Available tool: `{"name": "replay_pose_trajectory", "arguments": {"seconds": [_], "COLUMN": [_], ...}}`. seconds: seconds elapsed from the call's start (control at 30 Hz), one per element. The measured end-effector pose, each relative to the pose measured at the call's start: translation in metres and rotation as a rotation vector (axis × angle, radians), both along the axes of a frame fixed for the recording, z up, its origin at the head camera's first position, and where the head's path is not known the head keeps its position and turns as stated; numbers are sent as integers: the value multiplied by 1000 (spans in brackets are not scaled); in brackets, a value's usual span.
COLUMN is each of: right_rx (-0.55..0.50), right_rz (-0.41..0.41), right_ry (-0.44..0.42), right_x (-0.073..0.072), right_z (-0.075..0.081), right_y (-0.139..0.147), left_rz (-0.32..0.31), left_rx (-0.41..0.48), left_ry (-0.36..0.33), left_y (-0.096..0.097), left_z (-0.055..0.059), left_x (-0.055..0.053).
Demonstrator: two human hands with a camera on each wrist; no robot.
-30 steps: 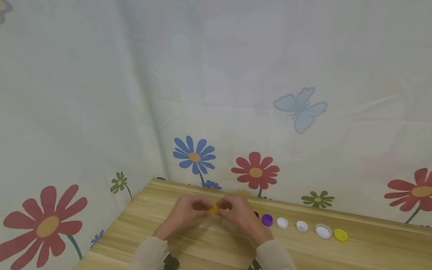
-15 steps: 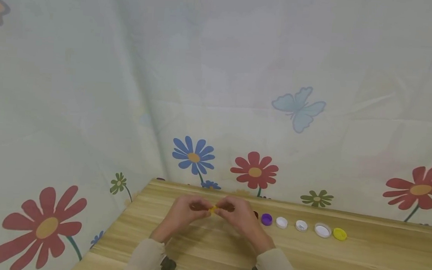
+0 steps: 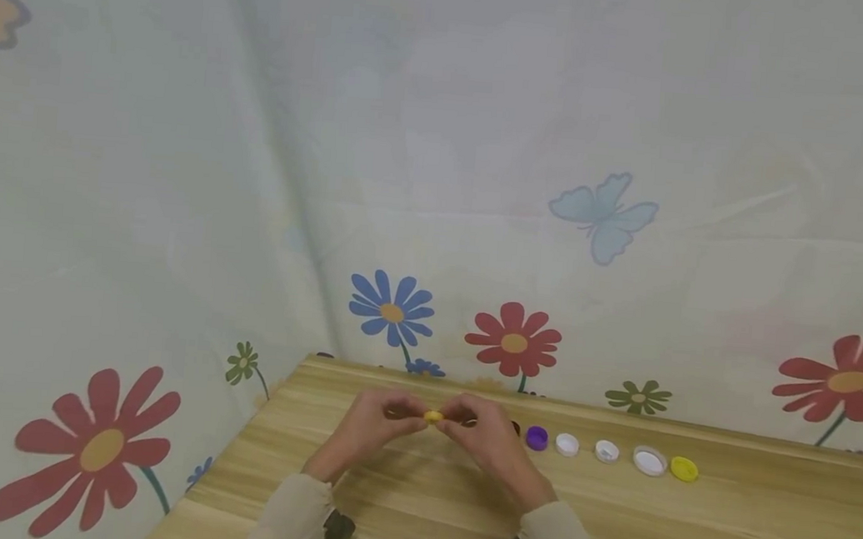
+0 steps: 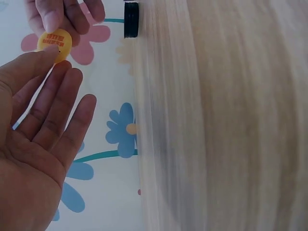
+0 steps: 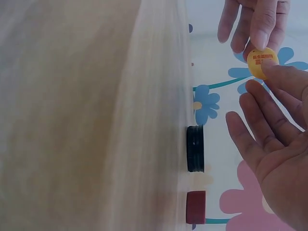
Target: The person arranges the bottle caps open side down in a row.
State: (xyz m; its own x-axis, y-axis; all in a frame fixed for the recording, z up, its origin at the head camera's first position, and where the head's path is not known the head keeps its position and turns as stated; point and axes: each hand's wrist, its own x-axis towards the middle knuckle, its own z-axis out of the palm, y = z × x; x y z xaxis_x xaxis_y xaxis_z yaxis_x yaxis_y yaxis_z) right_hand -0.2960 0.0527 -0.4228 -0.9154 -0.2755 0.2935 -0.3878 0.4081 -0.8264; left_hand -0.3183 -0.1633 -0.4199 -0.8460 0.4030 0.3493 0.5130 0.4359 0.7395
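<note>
Between both hands, held up over the wooden table, is a small round yellow bottle cap (image 3: pixel 433 417). Red printed characters show on its face in the left wrist view, where the yellow cap (image 4: pixel 60 41) is seen flat on. My left hand (image 3: pixel 375 426) pinches its left edge between thumb and forefinger; the other fingers extend loosely. From the opposite side my right hand (image 3: pixel 486 436) pinches the right edge, thumb on the printed face in the right wrist view. A dark cap (image 3: pixel 515 428) is partly hidden behind the right hand.
Right of the hands, a row of caps stands on the table (image 3: pixel 759 526): a purple cap (image 3: pixel 537 438), two white caps, a wider pale lid (image 3: pixel 649 461) and a yellow lid (image 3: pixel 684 468). The right wrist view shows a black cap (image 5: pixel 195 149) and a red cap (image 5: pixel 196 207). A flower-printed curtain (image 3: pixel 438 178) hangs behind.
The yellow cap has turned between the fingertips, from tilted to lying flatter in the head view. Both hands keep their place and their pinch; the head view has shifted slightly.
</note>
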Motion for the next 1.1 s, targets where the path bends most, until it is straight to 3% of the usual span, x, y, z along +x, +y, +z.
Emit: {"name": "replay_pose_trajectory", "arguments": {"seconds": [0.27,0.7,1.1], "right_rx": [-14,-45,-8], "right_rz": [-1,7,75], "right_ry": [10,23,-21], "right_x": [0,0,-1], "right_z": [-3,-5,-9], "right_y": [0,-2,-6], "left_rz": [1,-57,-69], "left_rx": [-11,-43,-141], "left_ry": [21,96,71], "left_y": [2,2,-2], "left_z": [-1,-5,-7], "left_x": [-1,-4,-3]}}
